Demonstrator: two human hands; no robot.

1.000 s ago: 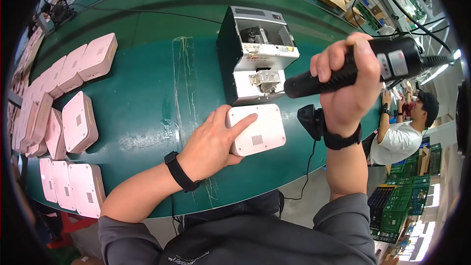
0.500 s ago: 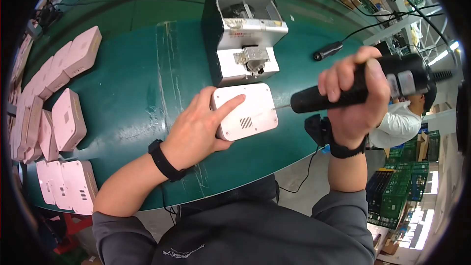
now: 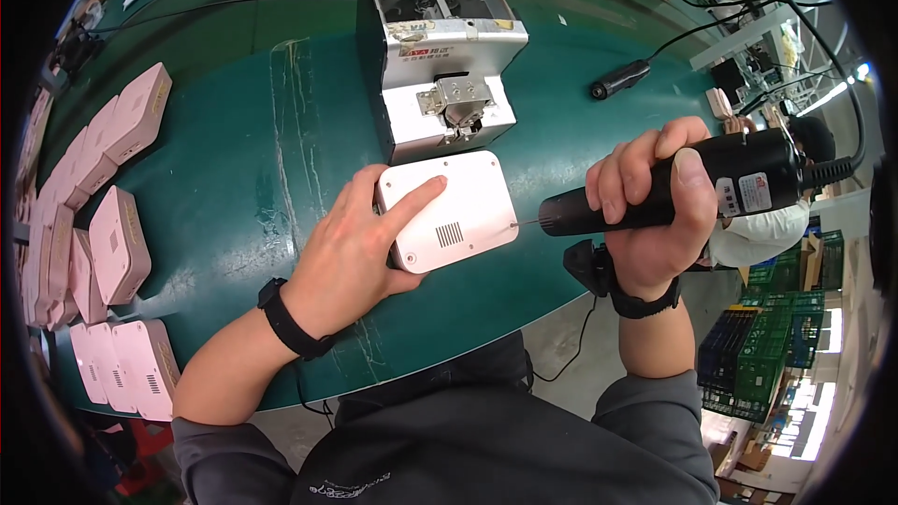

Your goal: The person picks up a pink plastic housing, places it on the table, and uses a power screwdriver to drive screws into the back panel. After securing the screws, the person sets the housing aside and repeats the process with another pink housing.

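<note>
The pale pink, rounded rectangular plastic box (image 3: 468, 201) lies flat on the green tabletop (image 3: 234, 178), just in front of the silver-and-black metal machine (image 3: 449, 117). Its longer axis runs left to right, the right end angled slightly away from the person. The left hand (image 3: 341, 229) is nearer, closed around the box's left end: thumb along the near edge, index finger laid across the top. The right hand (image 3: 655, 196) is well to the right of the box, fist wrapped around a black cylindrical powered screwdriver (image 3: 762, 164). Its thin metal bit (image 3: 528, 223) points left, the tip at the hole by the box's near right corner; whether it is seated cannot be told.

A whitish label (image 3: 753, 193) on the screwdriver bears print too small to read. Red and dark lettering marks the machine's front; the box's top shows no clear writing.
</note>
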